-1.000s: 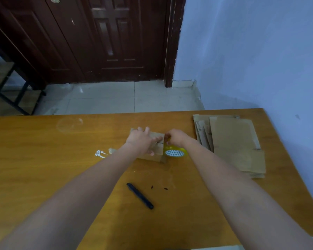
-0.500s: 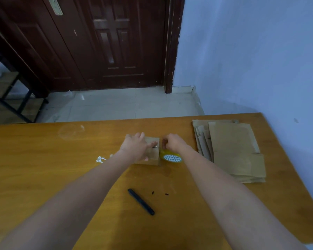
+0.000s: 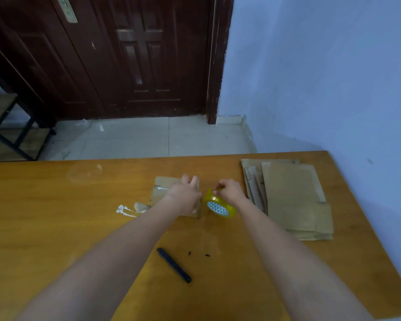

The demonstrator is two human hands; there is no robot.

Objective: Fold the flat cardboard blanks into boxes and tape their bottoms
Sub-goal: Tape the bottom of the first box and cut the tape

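A small box (image 3: pixel 164 193) sits on the bench (image 3: pixel 56 228), and everything else is placed from it. The left hand (image 3: pixel 185 195) lies on top of the box with its fingers straight, pressing it down, so that grip holds nothing. Just right of the box is a yellow tape roll (image 3: pixel 219 206), tilted up on its edge. The right hand (image 3: pixel 229 191) is above the roll, and its fingers curl round the top of it (they look like they pinch the tape end, but that part is too small to tell). A shiny strip of tape crosses the box top on its left side.

Farther right of the box, near the bench edge, lies a stack of blanks (image 3: pixel 292 198), all flat. Nearer the person than the box, a black pen (image 3: pixel 174 265) lies on the bench. Left of the box are some scraps (image 3: pixel 132 209) of white and clear tape.
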